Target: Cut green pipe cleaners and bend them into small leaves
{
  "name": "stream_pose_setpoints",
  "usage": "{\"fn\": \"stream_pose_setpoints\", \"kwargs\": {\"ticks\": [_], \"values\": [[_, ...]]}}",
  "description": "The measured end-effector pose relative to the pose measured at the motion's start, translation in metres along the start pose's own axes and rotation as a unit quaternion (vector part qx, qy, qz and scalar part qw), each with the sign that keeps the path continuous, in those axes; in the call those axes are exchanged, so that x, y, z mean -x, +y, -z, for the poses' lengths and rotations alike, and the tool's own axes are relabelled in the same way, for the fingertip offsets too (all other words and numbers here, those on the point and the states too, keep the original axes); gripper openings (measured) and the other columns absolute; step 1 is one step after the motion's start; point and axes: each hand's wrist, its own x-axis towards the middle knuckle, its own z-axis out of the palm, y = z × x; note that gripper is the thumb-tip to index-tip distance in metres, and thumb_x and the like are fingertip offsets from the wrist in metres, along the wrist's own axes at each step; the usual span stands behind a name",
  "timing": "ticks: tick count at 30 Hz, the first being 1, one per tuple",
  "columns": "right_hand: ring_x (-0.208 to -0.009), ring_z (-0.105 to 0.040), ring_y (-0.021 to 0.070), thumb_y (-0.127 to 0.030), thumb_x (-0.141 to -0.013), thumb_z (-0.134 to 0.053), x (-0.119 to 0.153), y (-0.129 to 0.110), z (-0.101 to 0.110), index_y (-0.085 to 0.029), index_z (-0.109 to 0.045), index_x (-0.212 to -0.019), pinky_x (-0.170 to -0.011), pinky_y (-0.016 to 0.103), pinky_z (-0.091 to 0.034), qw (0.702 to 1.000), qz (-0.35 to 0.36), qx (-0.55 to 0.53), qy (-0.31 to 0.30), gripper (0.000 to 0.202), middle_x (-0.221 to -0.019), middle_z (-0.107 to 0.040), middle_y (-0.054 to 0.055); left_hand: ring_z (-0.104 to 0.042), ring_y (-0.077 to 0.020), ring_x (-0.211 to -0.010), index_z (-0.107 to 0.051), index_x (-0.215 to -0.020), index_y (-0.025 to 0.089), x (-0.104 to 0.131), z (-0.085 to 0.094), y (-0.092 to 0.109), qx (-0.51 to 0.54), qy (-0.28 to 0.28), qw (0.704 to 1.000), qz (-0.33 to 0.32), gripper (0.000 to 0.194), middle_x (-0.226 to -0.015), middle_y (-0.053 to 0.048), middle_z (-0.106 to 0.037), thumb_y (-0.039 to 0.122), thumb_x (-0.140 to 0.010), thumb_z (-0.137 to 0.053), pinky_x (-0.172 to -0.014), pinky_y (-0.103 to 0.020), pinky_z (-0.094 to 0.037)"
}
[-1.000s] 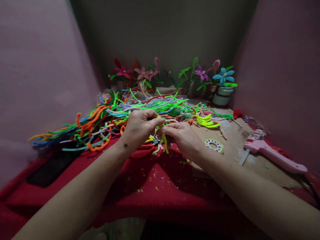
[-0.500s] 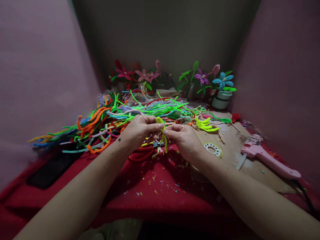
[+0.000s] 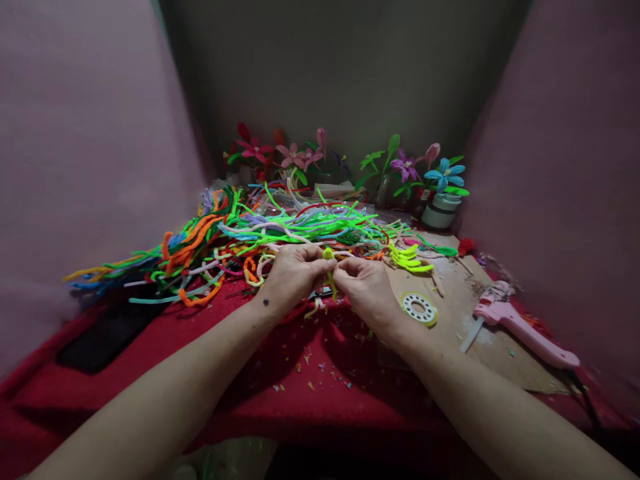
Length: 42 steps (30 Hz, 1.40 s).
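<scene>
Between my two hands is a yellow pipe cleaner (image 3: 328,254), its looped top showing above the fingertips and a loose end hanging below. My left hand (image 3: 299,273) pinches it between thumb and forefinger. My right hand (image 3: 363,283) is closed on the same pipe cleaner from the other side, fingertips almost touching the left thumb. Just behind the right hand lie bent yellow pipe cleaners (image 3: 410,259). A metal tool under the hands is mostly hidden.
A large heap of coloured pipe cleaners (image 3: 310,223) spreads behind the hands. Fuzzy flowers in jars (image 3: 443,210) stand at the back. On cardboard (image 3: 450,293) at right are a white-and-yellow ring (image 3: 419,309) and a pink glue gun (image 3: 525,327). A dark phone (image 3: 105,340) lies left.
The view has shifted slightly. My hands have drawn closer together, and the yellow piece has turned so that less of its loop and hanging end shows.
</scene>
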Motion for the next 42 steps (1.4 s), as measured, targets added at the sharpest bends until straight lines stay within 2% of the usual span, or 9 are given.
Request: {"fn": "stream_pose_setpoints", "kwargs": {"ticks": [2, 5, 9, 11, 15, 20, 27, 34, 42], "values": [[-0.048, -0.045, 0.0107, -0.025, -0.07, -0.05, 0.001, 0.0, -0.001, -0.016, -0.059, -0.056, -0.049, 0.024, -0.034, 1.0, 0.013, 0.017, -0.002, 0.019, -0.051, -0.055, -0.001, -0.036, -0.0048, -0.036, -0.044, -0.05, 0.016, 0.0, 0.0, -0.002, -0.014, 0.002, 1.0, -0.011, 0.029, -0.041, 0.007, -0.043, 0.026, -0.069, -0.064, -0.037, -0.019, -0.026], [-0.048, -0.047, 0.0113, -0.023, -0.071, -0.049, 0.003, 0.001, -0.002, -0.016, -0.063, -0.061, -0.05, 0.024, -0.036, 0.999, 0.032, 0.033, 0.003, 0.018, -0.052, -0.057, 0.0, -0.036, -0.0061, -0.042, -0.042, -0.049, 0.017, -0.001, 0.001, -0.006, -0.084, 0.022, 0.994, -0.068, 0.032, -0.043, 0.007, -0.04, 0.031, -0.07, -0.062, -0.042, -0.02, -0.027], [-0.047, -0.048, 0.0106, -0.021, -0.074, -0.048, 0.003, 0.003, -0.001, -0.018, -0.062, -0.064, -0.051, 0.023, -0.038, 0.995, 0.075, 0.06, 0.009, 0.017, -0.051, -0.055, -0.002, -0.034, -0.0073, -0.048, -0.042, -0.048, 0.017, 0.0, 0.0, -0.008, -0.225, 0.075, 0.959, -0.156, 0.03, -0.046, 0.006, -0.038, 0.027, -0.072, -0.056, -0.049, -0.022, -0.027], [-0.047, -0.05, 0.0105, -0.021, -0.075, -0.048, 0.002, 0.004, 0.0, -0.019, -0.061, -0.066, -0.051, 0.023, -0.04, 0.997, 0.069, 0.041, -0.005, 0.015, -0.052, -0.056, -0.002, -0.036, -0.0078, -0.05, -0.044, -0.049, 0.017, 0.002, 0.0, -0.007, -0.261, 0.091, 0.944, -0.181, 0.026, -0.047, 0.005, -0.04, 0.023, -0.072, -0.053, -0.052, -0.022, -0.028], [-0.045, -0.055, 0.0124, -0.025, -0.075, -0.052, 0.004, 0.0, 0.001, -0.019, -0.057, -0.069, -0.047, 0.024, -0.045, 0.997, 0.002, -0.06, -0.047, 0.011, -0.052, -0.058, -0.002, -0.038, -0.0084, -0.049, -0.045, -0.051, 0.017, 0.001, 0.004, -0.003, -0.196, 0.071, 0.967, -0.146, 0.025, -0.047, 0.005, -0.042, 0.025, -0.073, -0.053, -0.05, -0.022, -0.028], [-0.043, -0.053, 0.011, -0.028, -0.071, -0.06, 0.006, -0.004, -0.001, -0.017, -0.06, -0.07, -0.044, 0.024, -0.046, 0.995, -0.027, -0.086, -0.043, 0.011, -0.055, -0.059, -0.002, -0.035, -0.0076, -0.045, -0.046, -0.052, 0.017, -0.005, 0.011, -0.003, -0.11, 0.029, 0.989, -0.096, 0.024, -0.047, 0.006, -0.038, 0.029, -0.071, -0.055, -0.045, -0.022, -0.025], [-0.041, -0.051, 0.0107, -0.024, -0.07, -0.057, 0.004, -0.002, 0.001, -0.018, -0.056, -0.063, -0.044, 0.024, -0.043, 0.997, -0.028, -0.068, -0.037, 0.009, -0.05, -0.057, -0.003, -0.03, -0.0061, -0.045, -0.038, -0.046, 0.017, -0.002, 0.007, -0.002, -0.157, 0.051, 0.978, -0.125, 0.03, -0.046, 0.007, -0.032, 0.021, -0.068, -0.057, -0.044, -0.022, -0.023], [-0.041, -0.053, 0.0122, -0.026, -0.071, -0.058, 0.004, -0.001, 0.0, -0.019, -0.055, -0.064, -0.043, 0.026, -0.043, 0.991, -0.046, -0.111, -0.063, 0.01, -0.05, -0.056, -0.003, -0.031, -0.0056, -0.039, -0.04, -0.048, 0.018, 0.001, 0.004, -0.001, -0.113, 0.025, 0.989, -0.087, 0.028, -0.043, 0.008, -0.035, 0.021, -0.072, -0.055, -0.039, -0.021, -0.022], [-0.039, -0.049, 0.0111, -0.019, -0.068, -0.054, 0.006, -0.003, 0.0, -0.019, -0.052, -0.058, -0.043, 0.024, -0.04, 0.995, -0.037, -0.077, -0.052, 0.01, -0.046, -0.051, -0.004, -0.033, -0.007, -0.047, -0.037, -0.046, 0.017, 0.0, 0.002, -0.004, -0.224, 0.056, 0.96, -0.16, 0.031, -0.045, 0.006, -0.035, 0.018, -0.072, -0.056, -0.049, -0.023, -0.025]]}}
